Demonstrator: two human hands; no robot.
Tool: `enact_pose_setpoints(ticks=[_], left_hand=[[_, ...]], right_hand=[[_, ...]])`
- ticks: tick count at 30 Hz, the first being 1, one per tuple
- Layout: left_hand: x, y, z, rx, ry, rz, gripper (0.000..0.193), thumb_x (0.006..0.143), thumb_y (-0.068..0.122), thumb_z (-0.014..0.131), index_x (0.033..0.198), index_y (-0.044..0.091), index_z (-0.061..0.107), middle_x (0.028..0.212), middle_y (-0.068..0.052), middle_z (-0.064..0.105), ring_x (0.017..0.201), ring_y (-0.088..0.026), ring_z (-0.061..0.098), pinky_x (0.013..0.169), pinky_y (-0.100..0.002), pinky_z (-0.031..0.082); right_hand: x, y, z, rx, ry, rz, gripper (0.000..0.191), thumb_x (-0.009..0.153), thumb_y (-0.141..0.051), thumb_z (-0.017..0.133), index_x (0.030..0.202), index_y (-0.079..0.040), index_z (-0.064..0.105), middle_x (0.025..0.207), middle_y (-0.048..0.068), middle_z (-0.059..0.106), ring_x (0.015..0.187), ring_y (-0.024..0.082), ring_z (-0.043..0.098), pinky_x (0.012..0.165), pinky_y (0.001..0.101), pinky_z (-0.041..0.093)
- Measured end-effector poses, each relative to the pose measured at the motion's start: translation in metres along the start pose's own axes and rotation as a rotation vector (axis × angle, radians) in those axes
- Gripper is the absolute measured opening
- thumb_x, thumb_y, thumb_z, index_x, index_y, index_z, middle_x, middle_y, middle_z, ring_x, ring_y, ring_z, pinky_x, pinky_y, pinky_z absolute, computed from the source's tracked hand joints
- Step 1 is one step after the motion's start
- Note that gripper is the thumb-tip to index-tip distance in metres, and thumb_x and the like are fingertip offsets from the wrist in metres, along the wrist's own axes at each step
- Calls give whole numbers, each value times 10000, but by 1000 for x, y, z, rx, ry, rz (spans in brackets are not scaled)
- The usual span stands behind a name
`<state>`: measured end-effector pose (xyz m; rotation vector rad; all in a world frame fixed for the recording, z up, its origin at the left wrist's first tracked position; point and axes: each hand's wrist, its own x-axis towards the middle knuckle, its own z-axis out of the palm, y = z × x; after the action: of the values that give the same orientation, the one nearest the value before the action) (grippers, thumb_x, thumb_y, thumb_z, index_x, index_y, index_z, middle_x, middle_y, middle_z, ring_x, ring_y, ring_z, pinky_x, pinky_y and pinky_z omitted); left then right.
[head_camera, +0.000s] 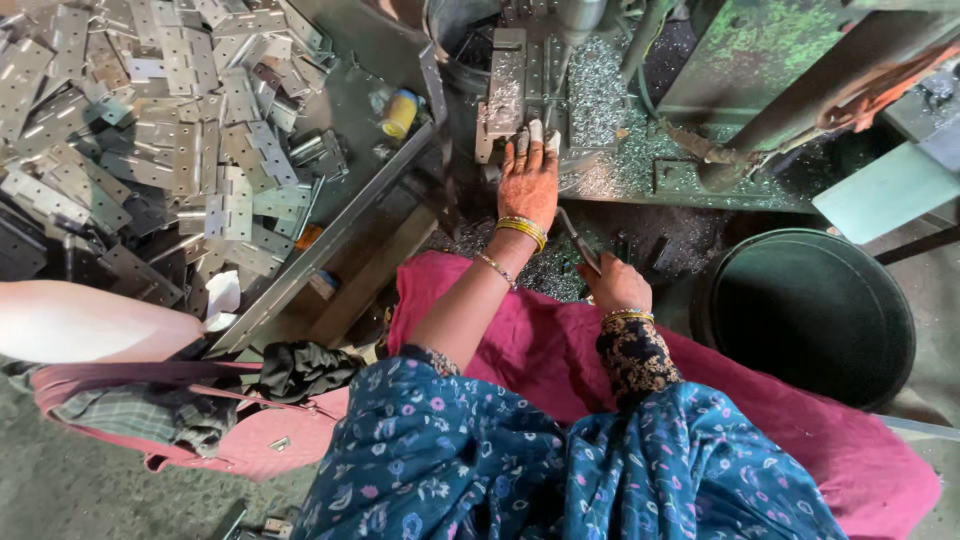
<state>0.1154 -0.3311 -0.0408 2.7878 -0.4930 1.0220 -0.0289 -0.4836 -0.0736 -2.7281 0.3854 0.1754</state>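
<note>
While the left hand (528, 178) lies flat and spread, fingertips pressing a metal plate (507, 85) on the machine bed (700, 185), the right hand (615, 285) is clenched around a thin metal lever (578, 240) just below it. Bright metal shavings (600, 100) cover the bed around the plate. A tray (330, 240) heaped with flat steel hinges (150, 140) stands to the left, well apart from both hands. A round dark drum (810, 315) sits to the right, and a pink cloth (560, 345) covers the lap.
</note>
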Motion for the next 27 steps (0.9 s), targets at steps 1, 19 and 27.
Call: enact_pose_setpoints(ticks=[1, 19, 27], left_hand=[[3, 2, 7, -73, -16, -41, 507, 977, 266, 557, 1424, 41, 636, 1567, -174, 459, 1469, -317, 404, 1249, -495, 252], [46, -27, 28, -31, -366, -102, 513, 971, 339, 527, 1347, 6, 632, 1580, -113, 435, 1505, -335, 302, 1262, -524, 71], [66, -12, 44, 117, -284, -119, 495, 982, 241, 481, 1381, -15, 625, 1558, -148, 462, 1500, -341, 328, 1256, -519, 85]], right_hand=[[0, -2, -4, 10, -13, -8, 481, 926, -577, 635, 1045, -113, 686, 987, 213, 744, 966, 415, 707, 813, 545, 544], [23, 15, 26, 111, -52, 28, 545, 890, -619, 646, 1006, -92, 726, 953, 242, 723, 939, 455, 698, 800, 559, 539], [20, 16, 33, 21, 16, 39, 609, 920, -667, 609, 996, -72, 709, 952, 238, 733, 922, 438, 713, 780, 550, 555]])
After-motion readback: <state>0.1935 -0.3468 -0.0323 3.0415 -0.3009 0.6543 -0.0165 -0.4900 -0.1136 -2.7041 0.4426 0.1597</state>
